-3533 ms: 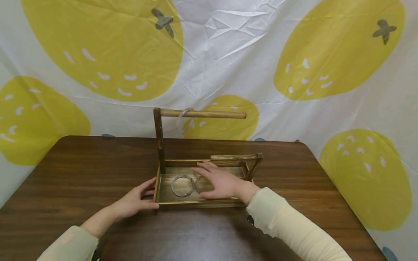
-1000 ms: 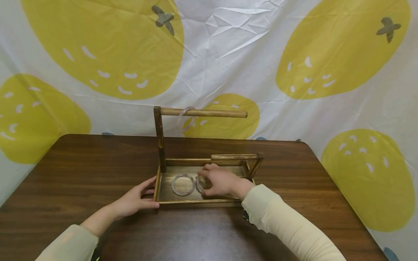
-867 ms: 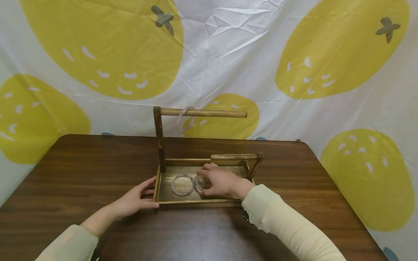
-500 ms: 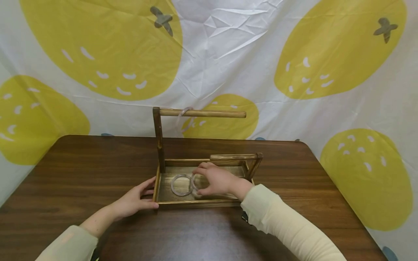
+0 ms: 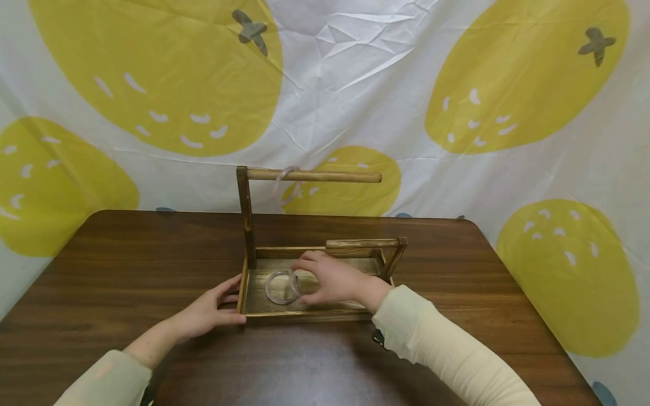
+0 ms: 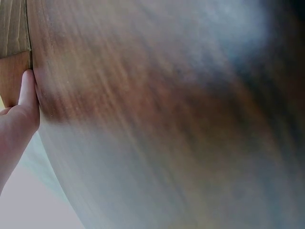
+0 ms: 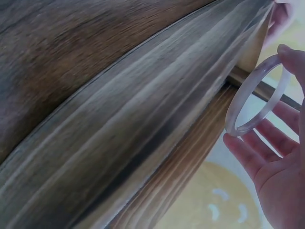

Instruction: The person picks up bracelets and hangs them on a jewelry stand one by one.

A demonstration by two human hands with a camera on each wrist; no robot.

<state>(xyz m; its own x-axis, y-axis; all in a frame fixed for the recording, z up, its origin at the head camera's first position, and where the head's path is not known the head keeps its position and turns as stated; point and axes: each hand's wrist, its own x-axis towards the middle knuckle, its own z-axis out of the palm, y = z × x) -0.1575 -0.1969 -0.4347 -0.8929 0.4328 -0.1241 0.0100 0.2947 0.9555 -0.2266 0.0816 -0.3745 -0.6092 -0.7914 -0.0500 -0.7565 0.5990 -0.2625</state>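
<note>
In the head view, my right hand (image 5: 332,279) pinches a pale translucent bangle (image 5: 293,283) by its rim, thumb on one side and fingertips on the other. This bangle (image 7: 241,98) stands on edge, tilted, in the right wrist view. A second bangle (image 5: 267,288) lies flat in the wooden tray (image 5: 304,317), partly behind the held one. Another bangle (image 5: 278,185) hangs on the stand's tall upper bar (image 5: 335,176). My left hand (image 5: 203,316) rests against the tray's left end, thumb (image 6: 28,88) straight along the front corner, fingers along the side wall.
A lower, shorter bar (image 5: 361,243) on a post (image 5: 394,262) rises at the tray's right end, just behind my right hand. At the left end stands the tall post (image 5: 246,217). The brown table (image 5: 152,242) backs onto a lemon-print cloth (image 5: 355,84).
My right hand first hovered open over the right bangle, then took hold of it. Hand and bangle have shifted left, so it overlaps the flat one. My left hand has stayed put.
</note>
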